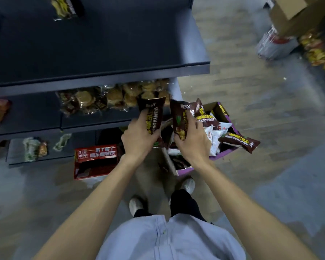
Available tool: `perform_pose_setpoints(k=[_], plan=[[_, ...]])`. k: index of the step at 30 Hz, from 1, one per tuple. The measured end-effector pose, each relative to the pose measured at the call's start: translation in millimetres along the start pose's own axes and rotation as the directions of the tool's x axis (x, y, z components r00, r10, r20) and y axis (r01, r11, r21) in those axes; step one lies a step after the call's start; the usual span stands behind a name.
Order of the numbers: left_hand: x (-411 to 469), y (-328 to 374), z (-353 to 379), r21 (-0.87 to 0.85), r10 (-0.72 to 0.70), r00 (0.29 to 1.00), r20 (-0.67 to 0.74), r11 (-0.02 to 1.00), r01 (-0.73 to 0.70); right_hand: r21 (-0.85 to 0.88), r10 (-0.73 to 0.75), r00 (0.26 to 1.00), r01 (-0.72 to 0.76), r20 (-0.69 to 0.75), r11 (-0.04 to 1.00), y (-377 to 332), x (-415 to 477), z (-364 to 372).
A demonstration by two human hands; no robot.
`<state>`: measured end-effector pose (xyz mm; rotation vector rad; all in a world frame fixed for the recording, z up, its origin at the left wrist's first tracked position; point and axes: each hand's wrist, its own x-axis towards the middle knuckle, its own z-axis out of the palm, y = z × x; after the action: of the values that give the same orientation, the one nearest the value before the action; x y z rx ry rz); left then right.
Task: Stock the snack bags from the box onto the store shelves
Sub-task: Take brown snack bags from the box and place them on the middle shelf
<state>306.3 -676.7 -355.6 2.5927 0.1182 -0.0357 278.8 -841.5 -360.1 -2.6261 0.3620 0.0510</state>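
**Head view.** The left hand (137,139) is gripping one brown snack bag (154,113) upright, with the fingers curled round its lower half. The right hand (191,145) is clasping a second brown bag (180,117); whether another is sitting behind it cannot be told. Both bags are hovering between the middle shelf (101,120) at 9 o'clock and the purple box (227,152) at 4 o'clock, where more bags are lying. Clear pastry packs (109,98) are occupying the shelf at 11 o'clock of the left hand.

**Judged step:** the bags are being carried to the shelf. To do this well, the person should be setting each bag label-forward on the bare strip before the pastry packs and releasing one hand at a time.
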Motion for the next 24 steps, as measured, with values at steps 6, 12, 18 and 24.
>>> perform_pose_setpoints(k=[6,12,18,24], plan=[[-6.2,-62.0,-82.6,-0.018,-0.043,0.984,-0.175,0.999,0.041,0.040,-0.137,0.985,0.141,-0.100,0.989,-105.5,-15.6,14.8],[23.9,-96.9,-140.0,-0.017,-0.094,0.949,-0.301,0.996,0.093,0.074,-0.267,0.956,0.277,-0.123,0.958,-185.9,4.3,19.3],[81.1,-98.3,-164.7,-0.076,-0.099,0.944,-0.315,0.994,0.079,0.055,-0.334,0.935,0.342,-0.119,0.938,-229.4,62.6,18.5],[163.7,-94.4,-166.3,-0.041,-0.111,0.920,-0.375,0.994,0.103,0.106,-0.324,0.938,0.337,-0.123,0.936,-262.0,149.5,27.6]])
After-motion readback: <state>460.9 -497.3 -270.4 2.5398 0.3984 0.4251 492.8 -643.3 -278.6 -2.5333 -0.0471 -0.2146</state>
